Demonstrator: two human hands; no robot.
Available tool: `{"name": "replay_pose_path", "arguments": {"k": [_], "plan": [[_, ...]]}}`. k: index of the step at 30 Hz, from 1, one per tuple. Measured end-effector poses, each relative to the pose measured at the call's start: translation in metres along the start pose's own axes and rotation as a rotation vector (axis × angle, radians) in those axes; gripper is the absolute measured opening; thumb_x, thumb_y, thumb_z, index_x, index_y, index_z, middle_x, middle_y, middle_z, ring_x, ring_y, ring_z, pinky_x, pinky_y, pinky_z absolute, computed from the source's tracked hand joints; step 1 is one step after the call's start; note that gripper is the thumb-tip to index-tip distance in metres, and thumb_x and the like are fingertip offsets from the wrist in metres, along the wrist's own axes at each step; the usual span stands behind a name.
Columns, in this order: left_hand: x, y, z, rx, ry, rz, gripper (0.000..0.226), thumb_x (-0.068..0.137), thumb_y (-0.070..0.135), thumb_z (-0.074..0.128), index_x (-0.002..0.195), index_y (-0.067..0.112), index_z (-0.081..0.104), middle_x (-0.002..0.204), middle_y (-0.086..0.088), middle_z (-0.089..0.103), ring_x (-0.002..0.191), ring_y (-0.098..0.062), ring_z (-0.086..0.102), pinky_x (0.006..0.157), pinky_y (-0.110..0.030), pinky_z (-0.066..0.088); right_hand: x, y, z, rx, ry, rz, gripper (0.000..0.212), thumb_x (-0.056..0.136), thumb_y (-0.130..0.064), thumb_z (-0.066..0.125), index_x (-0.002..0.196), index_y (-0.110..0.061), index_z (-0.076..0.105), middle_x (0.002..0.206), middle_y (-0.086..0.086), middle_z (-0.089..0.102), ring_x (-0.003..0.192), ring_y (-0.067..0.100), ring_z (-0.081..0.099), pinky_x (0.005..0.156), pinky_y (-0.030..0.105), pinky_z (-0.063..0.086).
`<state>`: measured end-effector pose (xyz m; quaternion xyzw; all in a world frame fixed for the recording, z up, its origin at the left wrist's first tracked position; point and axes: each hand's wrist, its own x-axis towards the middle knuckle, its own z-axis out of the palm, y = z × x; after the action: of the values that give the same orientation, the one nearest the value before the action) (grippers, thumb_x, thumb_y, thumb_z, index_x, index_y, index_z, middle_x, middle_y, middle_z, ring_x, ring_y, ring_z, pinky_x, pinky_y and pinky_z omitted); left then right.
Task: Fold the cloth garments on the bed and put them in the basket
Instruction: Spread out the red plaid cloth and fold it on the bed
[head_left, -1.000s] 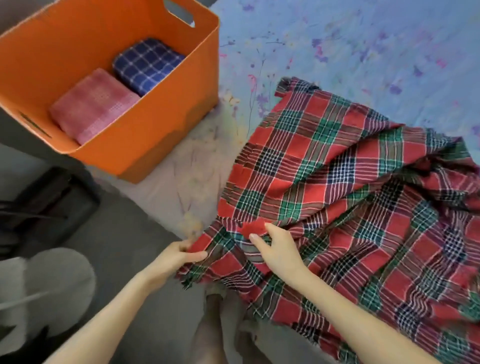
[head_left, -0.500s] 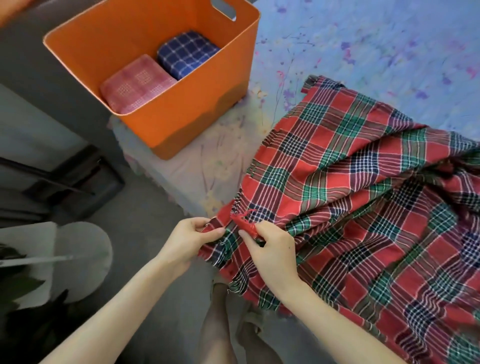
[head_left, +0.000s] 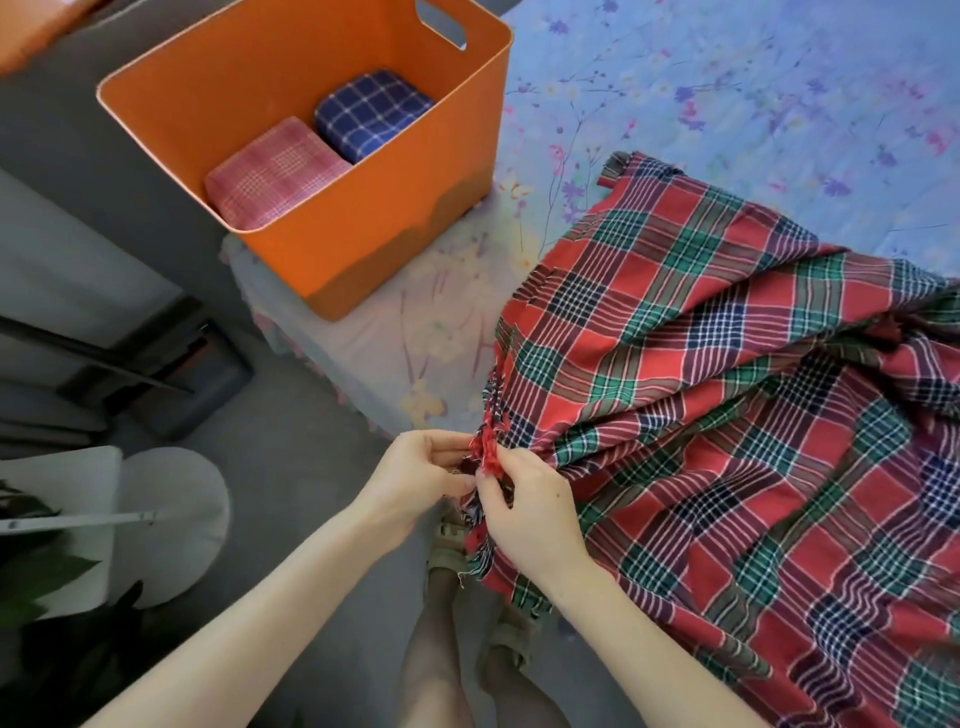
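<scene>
A large red, green and navy plaid cloth (head_left: 727, 395) lies spread and rumpled over the bed, hanging off its near edge. At the cloth's frayed near-left corner my left hand (head_left: 415, 483) and my right hand (head_left: 524, 506) meet, each pinching the bunched edge between thumb and fingers. The orange basket (head_left: 363, 228) stands on the bed's left corner. Inside it lie a folded pink checked cloth (head_left: 275, 171) and a folded blue checked cloth (head_left: 371, 111), side by side.
The bed wears a pale blue floral sheet (head_left: 753, 93). Grey floor (head_left: 291, 467) lies below the hands, with my legs and sandals there. A white round-edged object (head_left: 171, 514) and dark items stand on the floor at left.
Both hands have come together, gathering the cloth's frayed corner into a bunch. The view has shifted left, so the basket sits further right in the frame.
</scene>
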<state>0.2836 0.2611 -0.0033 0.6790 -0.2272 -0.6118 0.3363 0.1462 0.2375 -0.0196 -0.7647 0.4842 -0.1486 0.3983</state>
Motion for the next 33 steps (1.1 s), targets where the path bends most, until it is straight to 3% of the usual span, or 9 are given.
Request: {"name": "replay_pose_path", "arguments": {"k": [4, 10, 16, 18, 21, 25, 29, 31, 33], "plan": [[-0.002, 0.005, -0.002, 0.105, -0.086, 0.033, 0.043, 0.078, -0.016, 0.060, 0.107, 0.015, 0.069, 0.096, 0.001, 0.074, 0.089, -0.008, 0.070, 0.070, -0.016, 0.054, 0.003, 0.000, -0.004, 0.096, 0.028, 0.082, 0.023, 0.090, -0.037, 0.058, 0.070, -0.025, 0.059, 0.060, -0.014, 0.051, 0.059, 0.002, 0.049, 0.056, 0.014, 0.032], [0.000, 0.008, 0.003, 0.249, -0.053, 0.063, 0.038, 0.082, -0.005, 0.064, 0.113, 0.016, 0.068, 0.100, 0.006, 0.072, 0.090, -0.002, 0.068, 0.081, -0.018, 0.054, 0.008, 0.008, -0.005, 0.077, 0.088, 0.137, 0.045, 0.093, -0.021, 0.055, 0.051, -0.027, 0.041, 0.044, -0.010, 0.040, 0.047, 0.008, 0.045, 0.045, 0.019, 0.026], [-0.007, 0.013, -0.008, 0.193, 0.078, -0.052, 0.022, 0.077, -0.006, 0.065, 0.093, 0.008, 0.071, 0.089, -0.006, 0.072, 0.077, -0.015, 0.068, 0.072, -0.025, 0.057, 0.001, 0.009, -0.026, -0.004, 0.183, 0.066, 0.038, 0.092, -0.013, 0.054, 0.057, -0.009, 0.042, 0.050, -0.008, 0.034, 0.045, 0.007, 0.030, 0.048, 0.020, 0.022], [-0.010, 0.017, -0.016, 0.178, 0.110, -0.069, 0.019, 0.076, -0.008, 0.063, 0.089, 0.005, 0.069, 0.085, -0.009, 0.072, 0.070, -0.016, 0.066, 0.067, -0.025, 0.057, -0.006, -0.001, -0.036, -0.082, 0.235, -0.054, 0.035, 0.090, -0.011, 0.055, 0.059, -0.014, 0.038, 0.054, -0.013, 0.031, 0.047, 0.002, 0.030, 0.048, 0.015, 0.022], [-0.015, 0.026, -0.018, 0.140, 0.118, -0.082, 0.019, 0.076, -0.008, 0.064, 0.091, 0.003, 0.066, 0.083, -0.011, 0.070, 0.065, -0.016, 0.064, 0.059, -0.020, 0.056, -0.012, -0.016, -0.034, -0.185, 0.208, -0.199, 0.021, 0.083, -0.014, 0.051, 0.063, -0.017, 0.046, 0.058, -0.008, 0.042, 0.049, 0.010, 0.042, 0.049, 0.020, 0.035], [-0.016, 0.038, -0.005, 0.065, 0.097, -0.088, 0.019, 0.078, -0.009, 0.066, 0.092, 0.003, 0.063, 0.088, -0.017, 0.071, 0.072, -0.021, 0.067, 0.070, -0.030, 0.058, -0.010, -0.016, -0.014, -0.356, 0.161, -0.257, 0.006, 0.072, -0.013, 0.057, 0.066, -0.011, 0.055, 0.061, 0.002, 0.056, 0.054, 0.019, 0.055, 0.050, 0.024, 0.046], [-0.010, 0.040, 0.006, 0.045, 0.120, -0.090, 0.020, 0.081, -0.011, 0.060, 0.094, 0.004, 0.060, 0.084, -0.017, 0.070, 0.072, -0.023, 0.066, 0.074, -0.039, 0.059, -0.008, -0.011, -0.010, -0.331, 0.158, -0.223, 0.024, 0.086, -0.026, 0.045, 0.072, -0.011, 0.057, 0.065, 0.001, 0.056, 0.059, 0.018, 0.055, 0.053, 0.025, 0.045], [-0.005, 0.045, 0.011, 0.051, 0.088, -0.096, 0.021, 0.083, -0.012, 0.053, 0.096, 0.004, 0.058, 0.080, -0.015, 0.069, 0.067, -0.022, 0.068, 0.063, -0.034, 0.059, -0.004, -0.007, -0.014, -0.256, 0.130, -0.179, 0.033, 0.086, -0.041, 0.047, 0.074, -0.012, 0.057, 0.068, -0.002, 0.054, 0.062, 0.016, 0.053, 0.057, 0.022, 0.038], [0.000, 0.054, 0.018, 0.102, 0.062, -0.097, 0.021, 0.085, -0.010, 0.051, 0.096, 0.007, 0.058, 0.082, -0.015, 0.069, 0.067, -0.022, 0.069, 0.065, -0.033, 0.059, 0.003, 0.000, -0.020, -0.177, 0.109, -0.118, 0.030, 0.081, -0.044, 0.055, 0.072, -0.016, 0.054, 0.067, -0.009, 0.049, 0.062, 0.012, 0.050, 0.059, 0.021, 0.033]]}}
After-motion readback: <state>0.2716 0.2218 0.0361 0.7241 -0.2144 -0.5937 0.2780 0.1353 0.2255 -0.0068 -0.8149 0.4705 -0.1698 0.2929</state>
